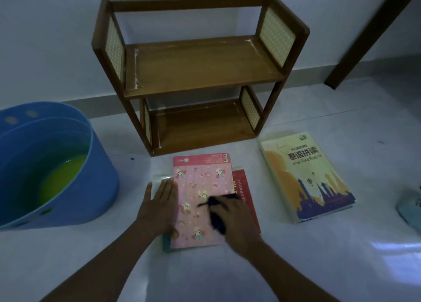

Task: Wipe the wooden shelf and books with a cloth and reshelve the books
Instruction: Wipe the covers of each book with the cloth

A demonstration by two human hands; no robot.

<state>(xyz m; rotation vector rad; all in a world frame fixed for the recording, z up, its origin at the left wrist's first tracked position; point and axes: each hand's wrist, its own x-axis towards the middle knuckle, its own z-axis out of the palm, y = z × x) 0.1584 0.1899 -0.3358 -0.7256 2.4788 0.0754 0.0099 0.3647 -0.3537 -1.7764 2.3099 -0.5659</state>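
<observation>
Wooden shelf [200, 73]: stood on the floor against the wall, in the upper middle of the view; two tiers are seen, both bare of books, with pale woven panels set into the end frames.
Floor [296, 256]: a pale, smooth, faintly glossy surface on which everything is set; the room is dimly lit.
Wall [57, 39]: plain and pale, met at its foot by a low skirting strip.
Blue basin [75, 187]: placed at the far left, well apart from the shelf; yellow-green liquid is seen inside it.
Left hand [159, 207]: laid flat with straight fingers on the left edge of the pink book, nothing being grasped.
Pink book [198, 201]: laid on top of a small pile just in front of the shelf; a cartoon-figure pattern is printed on its cover.
Dark cloth [216, 212]: pressed onto the pink cover, blurred, and partly hidden under the right hand.
Right hand [234, 224]: curled over the dark cloth, which is gripped against the book.
Red book [247, 197]: lying beneath the pink one, its right part showing.
Yellow book [305, 176]: laid flat to the right, apart from the pile, with a purple skyline on its cover.
Dark wooden leg [369, 35]: slanted across the upper right corner.
</observation>
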